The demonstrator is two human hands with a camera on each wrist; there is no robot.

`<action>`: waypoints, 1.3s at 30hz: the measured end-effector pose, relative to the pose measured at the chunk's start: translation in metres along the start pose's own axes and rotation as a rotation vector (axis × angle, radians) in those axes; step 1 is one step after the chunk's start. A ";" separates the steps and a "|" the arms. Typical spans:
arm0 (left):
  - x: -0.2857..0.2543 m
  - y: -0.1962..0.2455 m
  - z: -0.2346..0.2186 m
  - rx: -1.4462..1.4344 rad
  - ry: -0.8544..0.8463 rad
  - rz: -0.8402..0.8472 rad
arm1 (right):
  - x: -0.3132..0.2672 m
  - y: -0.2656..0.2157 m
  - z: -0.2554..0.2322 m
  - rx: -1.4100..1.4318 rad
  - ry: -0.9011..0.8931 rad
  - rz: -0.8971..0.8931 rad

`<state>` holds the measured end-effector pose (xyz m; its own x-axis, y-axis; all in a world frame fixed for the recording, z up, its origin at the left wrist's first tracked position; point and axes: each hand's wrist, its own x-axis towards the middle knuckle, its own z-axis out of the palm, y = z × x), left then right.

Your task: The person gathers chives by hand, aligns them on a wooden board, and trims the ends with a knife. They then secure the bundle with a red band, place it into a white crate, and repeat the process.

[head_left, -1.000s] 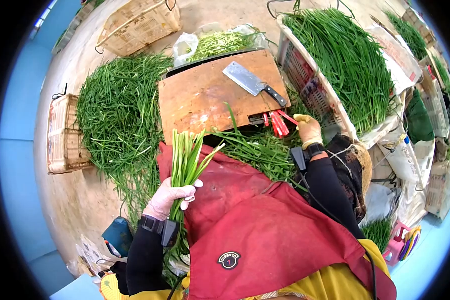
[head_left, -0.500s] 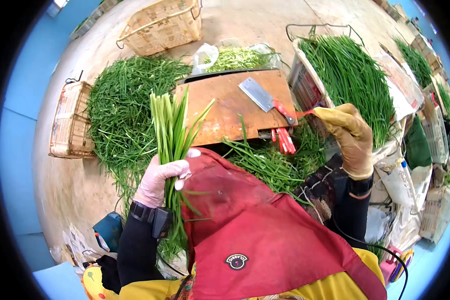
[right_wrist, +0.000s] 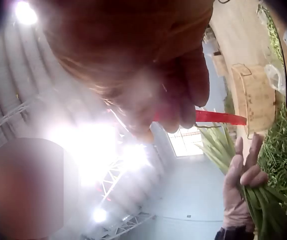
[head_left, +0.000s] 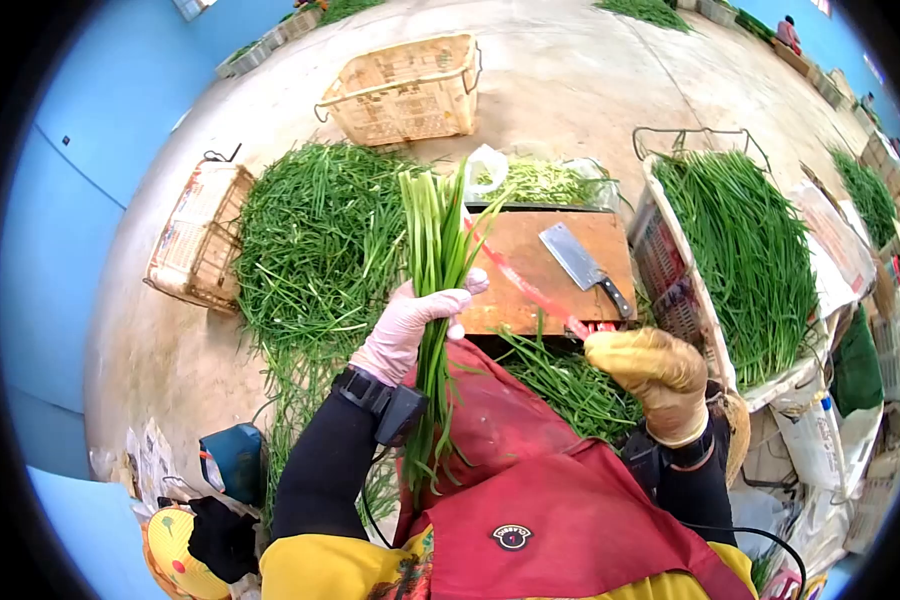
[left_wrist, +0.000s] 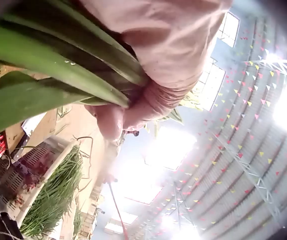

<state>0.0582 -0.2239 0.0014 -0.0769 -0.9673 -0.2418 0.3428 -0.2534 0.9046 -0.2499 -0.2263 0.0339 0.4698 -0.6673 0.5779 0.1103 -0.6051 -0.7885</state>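
Observation:
My left hand (head_left: 410,325), in a pale glove, grips a bunch of garlic chives (head_left: 432,225) upright, pale cut ends up and leaves hanging over the red apron. My right hand (head_left: 660,375), in a yellowish glove, pinches one end of a red tie strip (head_left: 530,287). From there the strip stretches toward the bunch, crossing in front of the wooden board (head_left: 515,240) in the head view. The right wrist view shows the strip (right_wrist: 218,117) coming out from between curled fingers. A cleaver (head_left: 575,258) lies on the board, and more red strips (head_left: 600,327) sit at its near edge.
Left of the board is a heap of loose chives (head_left: 315,240), beside a crate (head_left: 202,235). To the right stands a crate packed with chives (head_left: 735,260). Behind the board are a bag of trimmings (head_left: 545,183) and another crate (head_left: 400,95). Loose leaves (head_left: 575,385) lie below the board.
My right hand has drawn a red strip from the bundle under the board, swung it up right, then brought it toward the chives. The left hand keeps its grip; the head view has shifted.

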 end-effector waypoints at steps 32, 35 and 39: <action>0.018 0.047 -0.074 0.358 0.018 -0.208 | -0.005 0.085 -0.015 0.068 0.275 0.185; 0.049 0.043 -0.083 0.329 -0.066 -0.215 | -0.003 0.129 0.004 0.057 0.158 0.297; 0.096 0.037 -0.077 0.294 -0.092 -0.255 | -0.004 0.187 0.021 -0.108 0.038 0.313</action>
<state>0.1359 -0.3253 -0.0158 -0.2132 -0.8667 -0.4509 0.0207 -0.4655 0.8848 -0.2122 -0.3278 -0.1206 0.4326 -0.8429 0.3201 -0.1289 -0.4092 -0.9033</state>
